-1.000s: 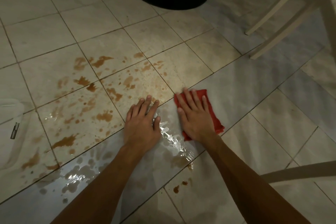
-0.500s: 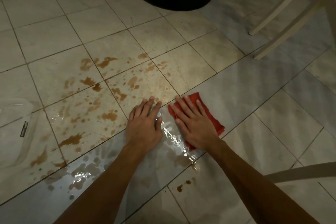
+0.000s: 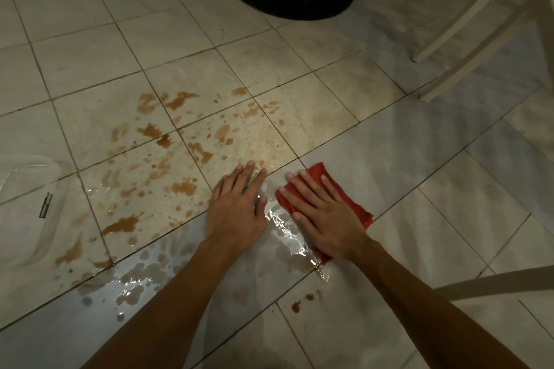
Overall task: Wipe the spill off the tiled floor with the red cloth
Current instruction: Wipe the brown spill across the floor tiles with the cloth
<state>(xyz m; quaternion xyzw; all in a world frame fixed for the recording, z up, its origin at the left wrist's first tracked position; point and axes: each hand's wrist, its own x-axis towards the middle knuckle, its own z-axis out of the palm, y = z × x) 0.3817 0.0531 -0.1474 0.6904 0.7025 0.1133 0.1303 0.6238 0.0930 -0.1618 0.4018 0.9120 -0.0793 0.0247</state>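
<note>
Inspection found the right hand (image 3: 325, 219) laid flat on the red cloth (image 3: 352, 202), fingers straight and spread. It pressed the cloth to the tiled floor (image 3: 389, 159) and did not grip it. The left hand (image 3: 236, 207) lay just beside it, palm down on the wet tile, fingers straight and holding nothing. It appeared to serve as a brace.

The cloth sat at the right-hand margin of the spill (image 3: 183, 189). A clear wet film (image 3: 284, 225) glistened between the two hands. The brown splashes lay mostly beyond and to the left of the left hand. A few brown drops (image 3: 301, 302) sat close in, between the forearms. In my judgement, little of the spill had been taken up.

Recommended practice for this step:
- Keep the palm flat and the pressure even.
- Draw the cloth leftward through the film and into the brown patches.
- Work from the outer edge inward so liquid is gathered and not spread.
- Refold to a dry face once the cloth is soaked.
- Lift the left hand clear before the cloth reaches it.
- Follow the grout lines, where liquid is likely to settle.

Writing: a clear plastic container (image 3: 27, 219) lay well to the left of the left hand. It bore a small label (image 3: 46, 204), too small to read. No brand or other lettering could be made out
</note>
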